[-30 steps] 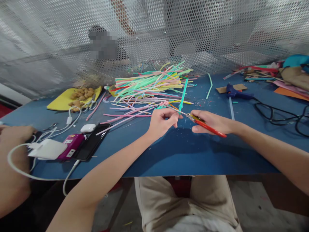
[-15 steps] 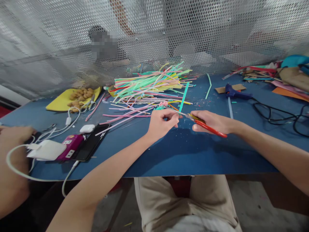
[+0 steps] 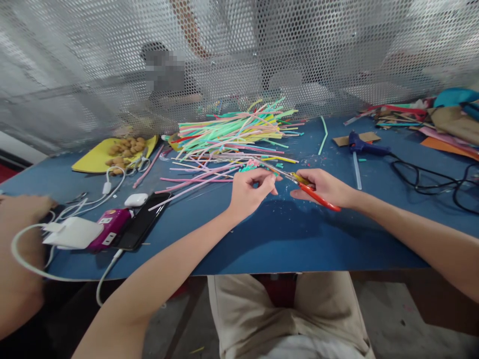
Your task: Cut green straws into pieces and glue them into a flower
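My right hand (image 3: 322, 187) is closed around the handles of scissors (image 3: 316, 196), one red-orange and one yellow. The scissors' blades point left across the fingertips of my left hand (image 3: 254, 187). That hand is pinched, with a short bit of teal straw (image 3: 276, 174) just showing at the fingertips. Small cut teal pieces (image 3: 247, 168) and pink pieces (image 3: 253, 162) lie right behind the left hand. Further back is a large pile of long pastel straws (image 3: 232, 130).
At left are a black phone (image 3: 144, 224), a purple power block (image 3: 112, 227), a white charger (image 3: 75, 232) and cables, near another person's arm (image 3: 18, 249). Brown lumps (image 3: 127, 147) rest on yellow paper (image 3: 88, 158). At right lies a blue glue gun (image 3: 368, 145); perforated metal (image 3: 239, 60) stands behind.
The long teal straw that stood up from my left fingertips no longer shows there. The scissors have shifted slightly left, their blades now reaching further over the left hand.
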Action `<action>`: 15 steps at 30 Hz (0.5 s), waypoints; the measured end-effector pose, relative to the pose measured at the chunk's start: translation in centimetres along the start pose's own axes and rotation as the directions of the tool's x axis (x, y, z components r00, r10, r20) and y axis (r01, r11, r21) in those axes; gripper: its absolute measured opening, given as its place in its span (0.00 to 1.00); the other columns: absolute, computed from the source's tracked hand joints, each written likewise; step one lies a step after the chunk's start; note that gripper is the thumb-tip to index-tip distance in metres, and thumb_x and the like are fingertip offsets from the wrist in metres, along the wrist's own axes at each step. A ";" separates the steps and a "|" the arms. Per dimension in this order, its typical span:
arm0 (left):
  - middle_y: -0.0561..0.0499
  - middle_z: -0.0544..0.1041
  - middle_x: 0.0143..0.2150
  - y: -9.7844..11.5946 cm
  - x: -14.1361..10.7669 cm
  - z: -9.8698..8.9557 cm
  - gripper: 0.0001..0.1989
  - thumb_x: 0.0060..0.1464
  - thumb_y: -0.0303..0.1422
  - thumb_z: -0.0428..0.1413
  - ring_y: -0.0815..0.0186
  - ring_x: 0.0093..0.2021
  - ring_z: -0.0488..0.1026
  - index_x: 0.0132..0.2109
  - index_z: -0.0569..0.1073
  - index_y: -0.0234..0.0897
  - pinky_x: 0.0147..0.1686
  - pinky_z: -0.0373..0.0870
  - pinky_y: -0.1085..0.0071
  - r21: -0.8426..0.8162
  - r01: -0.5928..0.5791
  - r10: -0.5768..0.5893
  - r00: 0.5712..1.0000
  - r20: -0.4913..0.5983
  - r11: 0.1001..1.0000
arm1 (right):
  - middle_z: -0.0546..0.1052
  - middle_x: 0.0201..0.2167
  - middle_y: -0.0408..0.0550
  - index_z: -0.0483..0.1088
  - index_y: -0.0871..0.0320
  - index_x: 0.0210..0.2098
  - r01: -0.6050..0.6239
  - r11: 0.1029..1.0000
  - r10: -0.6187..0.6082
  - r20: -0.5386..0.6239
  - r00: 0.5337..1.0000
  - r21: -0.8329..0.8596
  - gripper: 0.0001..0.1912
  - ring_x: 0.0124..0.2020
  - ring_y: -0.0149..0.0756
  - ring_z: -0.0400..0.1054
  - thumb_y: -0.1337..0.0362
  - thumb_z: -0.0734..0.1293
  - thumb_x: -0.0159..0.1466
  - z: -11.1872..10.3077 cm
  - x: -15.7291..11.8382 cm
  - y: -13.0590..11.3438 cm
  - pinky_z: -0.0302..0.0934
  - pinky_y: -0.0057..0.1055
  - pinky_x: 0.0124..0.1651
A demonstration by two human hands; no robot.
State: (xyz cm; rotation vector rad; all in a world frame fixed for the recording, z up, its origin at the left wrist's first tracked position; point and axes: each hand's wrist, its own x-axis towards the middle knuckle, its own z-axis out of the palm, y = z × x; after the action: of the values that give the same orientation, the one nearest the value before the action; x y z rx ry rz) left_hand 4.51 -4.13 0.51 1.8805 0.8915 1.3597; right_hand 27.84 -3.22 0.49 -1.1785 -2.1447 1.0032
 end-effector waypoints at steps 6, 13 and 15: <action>0.50 0.82 0.32 -1.0 1.5 -0.4 0.15 0.65 0.45 0.58 0.73 0.25 0.70 0.45 0.81 0.39 0.25 0.66 0.73 -0.084 0.015 -0.029 0.986 -0.163 0.996 | 0.60 0.20 0.36 0.63 0.55 0.27 0.020 0.969 0.038 -0.229 0.973 0.245 0.19 0.21 0.27 0.51 0.50 0.72 0.62 -0.4 0.7 1.5 0.47 0.31 0.25; 0.48 0.81 0.38 -3.6 3.4 -1.8 0.16 0.62 0.48 0.61 0.75 0.24 0.64 0.45 0.81 0.40 0.20 0.59 0.75 -0.245 0.056 -0.140 0.930 -0.340 0.968 | 0.67 0.18 0.40 0.63 0.56 0.22 0.000 0.982 -0.030 -0.156 0.987 -0.191 0.16 0.21 0.29 0.56 0.57 0.70 0.60 -1.4 0.9 2.5 0.50 0.32 0.28; 0.48 0.82 0.39 -4.1 4.0 -2.6 0.16 0.61 0.48 0.62 0.76 0.23 0.64 0.44 0.81 0.40 0.20 0.58 0.76 -0.295 0.057 -0.174 0.905 -0.388 0.954 | 0.70 0.22 0.41 0.64 0.56 0.26 0.111 0.926 -0.165 -0.121 0.979 -0.362 0.10 0.23 0.29 0.57 0.62 0.68 0.60 -1.1 0.8 2.1 0.52 0.33 0.31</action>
State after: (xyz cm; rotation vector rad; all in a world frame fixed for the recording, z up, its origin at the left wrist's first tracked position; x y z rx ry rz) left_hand 2.31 1.77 -0.09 1.3287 0.9378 1.7395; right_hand 29.20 -1.39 -0.46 -1.1955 -2.3092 0.4610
